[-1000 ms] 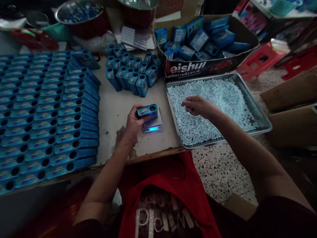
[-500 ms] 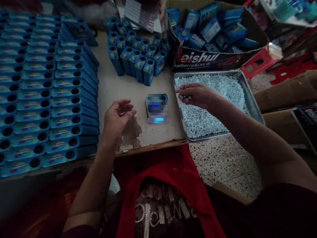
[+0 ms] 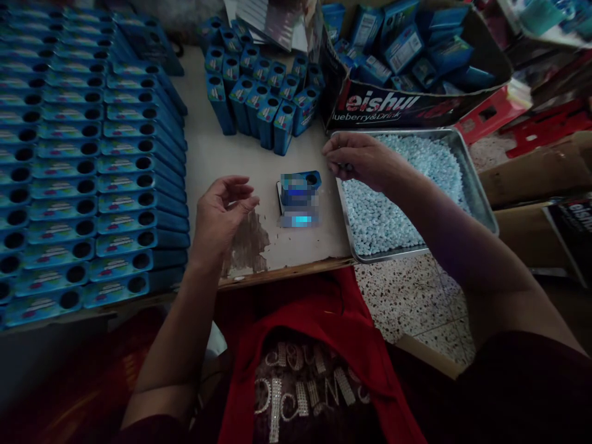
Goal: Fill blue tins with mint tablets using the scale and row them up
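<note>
A small blue tin [image 3: 300,187] with a round hole at one end lies on a little digital scale [image 3: 300,217] whose display glows blue. My left hand [image 3: 222,213] rests open on the table just left of the scale, fingers loosely curled, holding nothing. My right hand [image 3: 357,159] hovers at the near left corner of a metal tray [image 3: 476,191] full of pale blue candies [image 3: 398,203], its fingertips pinched on a few candies, just right of the tin.
Rows of flat blue tins [image 3: 87,166] cover the table's left side. A group of upright tins [image 3: 259,98] stands behind the scale. A cardboard box [image 3: 398,108] of blue tins sits behind the tray. The table edge [image 3: 287,271] runs close to my body; red stools [image 3: 531,117] stand at right.
My left hand let go of the tin on the scale and drew back to the left. My right hand moved from the tray's middle toward the tin with candies pinched in its fingers.
</note>
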`<state>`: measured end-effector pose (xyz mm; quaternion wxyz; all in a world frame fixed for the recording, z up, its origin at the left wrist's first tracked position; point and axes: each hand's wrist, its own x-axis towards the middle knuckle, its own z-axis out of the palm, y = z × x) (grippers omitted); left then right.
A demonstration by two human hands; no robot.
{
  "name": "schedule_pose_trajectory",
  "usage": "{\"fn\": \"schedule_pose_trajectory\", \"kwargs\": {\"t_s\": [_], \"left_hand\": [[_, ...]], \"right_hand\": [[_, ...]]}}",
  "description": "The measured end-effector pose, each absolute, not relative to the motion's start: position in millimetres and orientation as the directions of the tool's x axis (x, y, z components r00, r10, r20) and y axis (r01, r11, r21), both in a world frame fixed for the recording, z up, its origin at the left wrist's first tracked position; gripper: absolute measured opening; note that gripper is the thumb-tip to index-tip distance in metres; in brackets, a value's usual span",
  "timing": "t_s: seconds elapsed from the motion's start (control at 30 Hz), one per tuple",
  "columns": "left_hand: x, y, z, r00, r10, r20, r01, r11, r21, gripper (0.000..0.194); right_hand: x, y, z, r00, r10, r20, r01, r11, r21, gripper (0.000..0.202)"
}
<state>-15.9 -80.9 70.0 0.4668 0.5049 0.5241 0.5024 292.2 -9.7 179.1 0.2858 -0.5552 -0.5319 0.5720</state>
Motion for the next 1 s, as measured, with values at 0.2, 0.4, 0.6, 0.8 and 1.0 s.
{"fn": "schedule_pose_trajectory", "kwargs": {"t_s": [0.2,0.4,0.6,0.8,1.0], "left_hand": [[-7,-76,69,-0.007,0.999,0.044,0.120,-0.043,0.992,0.052],[26,-69,71,0.066,0.956,0.287,0.476,-0.283,0.833,0.068],[79,-44,97,0.494,0.834,0.244,0.729,-0.551,0.407,0.035],[12,47,173,0.171,0.887,0.429,0.793,-0.382,0.475,0.054],[-83,178,255,-0.058,0.920,0.387,0.926,-0.095,0.365,0.062]], "right_hand": [[293,-9,177,-0.278,0.915,-0.292,0.298,-0.207,-0.932,0.024],[340,-3,175,-0.323,0.930,-0.175,0.562,0.040,-0.826,0.016],[369,25,170,-0.367,0.917,-0.159,0.929,0.351,-0.120,0.034],[292,74,155,-0.361,0.932,0.030,0.923,0.362,-0.127,0.053],[253,123,137,-0.468,0.880,-0.080,0.883,0.469,0.000,0.045]]}}
